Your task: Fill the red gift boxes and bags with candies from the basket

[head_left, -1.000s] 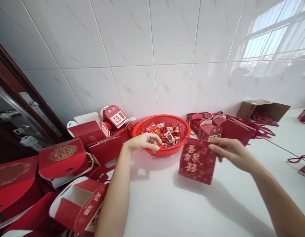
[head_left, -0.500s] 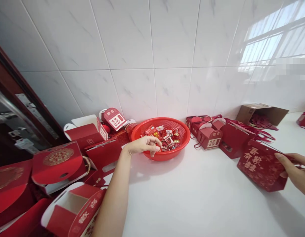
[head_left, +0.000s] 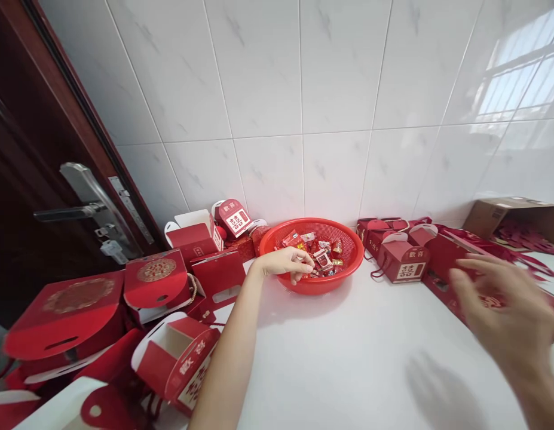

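Note:
My left hand point(head_left: 289, 263) is over the near left rim of a red plastic basket point(head_left: 355, 263), its fingers curled in toward the thumb. Whether anything small is in them cannot be made out. Wrapped candies point(head_left: 324, 260) lie in the basket, just beyond the fingertips. At the right, my right hand point(head_left: 505, 304) is raised over the white surface, blurred by motion. Its fingers are apart and nothing shows in them. Behind it stands a dark red gift box point(head_left: 444, 283), and other red packaging there is partly hidden by the hand.
Red gift boxes point(head_left: 155, 278) crowd the left side, several of them open. Smaller red boxes point(head_left: 402, 263) stand right of the basket. A brown carton point(head_left: 487, 218) holding red ribbons lies at the far right. A tiled wall point(head_left: 268, 173) runs behind, and a door handle point(head_left: 75, 209) shows at left.
My right hand has let go of the dark red box with gold lettering and risen away from it. The view has turned left. My left hand stays at the basket.

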Demonstrator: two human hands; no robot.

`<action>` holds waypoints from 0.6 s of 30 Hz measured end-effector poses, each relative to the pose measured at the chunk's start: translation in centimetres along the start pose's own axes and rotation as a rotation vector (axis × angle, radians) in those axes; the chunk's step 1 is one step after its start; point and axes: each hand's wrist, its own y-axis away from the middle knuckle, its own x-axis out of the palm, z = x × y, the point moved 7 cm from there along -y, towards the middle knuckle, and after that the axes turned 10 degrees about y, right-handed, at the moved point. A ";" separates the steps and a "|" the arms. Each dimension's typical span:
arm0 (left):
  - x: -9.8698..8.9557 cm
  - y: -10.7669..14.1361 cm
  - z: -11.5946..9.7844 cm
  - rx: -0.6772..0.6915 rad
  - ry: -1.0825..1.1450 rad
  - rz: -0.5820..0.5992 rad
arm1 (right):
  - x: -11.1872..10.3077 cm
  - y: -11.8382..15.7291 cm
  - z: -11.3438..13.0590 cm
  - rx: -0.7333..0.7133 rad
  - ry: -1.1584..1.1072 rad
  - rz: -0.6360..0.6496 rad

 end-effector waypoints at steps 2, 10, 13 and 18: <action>-0.7 -0.1 -2.0 -0.008 -0.090 -0.014 | 1.9 0.7 3.5 -0.091 -0.162 0.080; -14.6 9.4 -10.9 -0.261 -0.667 -0.698 | 6.6 7.4 7.1 -0.204 -0.385 0.480; -16.9 14.0 -9.0 -0.552 -0.694 -0.819 | 6.4 7.7 7.2 -0.195 -0.425 0.521; -14.7 16.1 -5.8 -0.601 -0.679 -0.912 | 6.2 7.9 7.7 -0.184 -0.495 0.603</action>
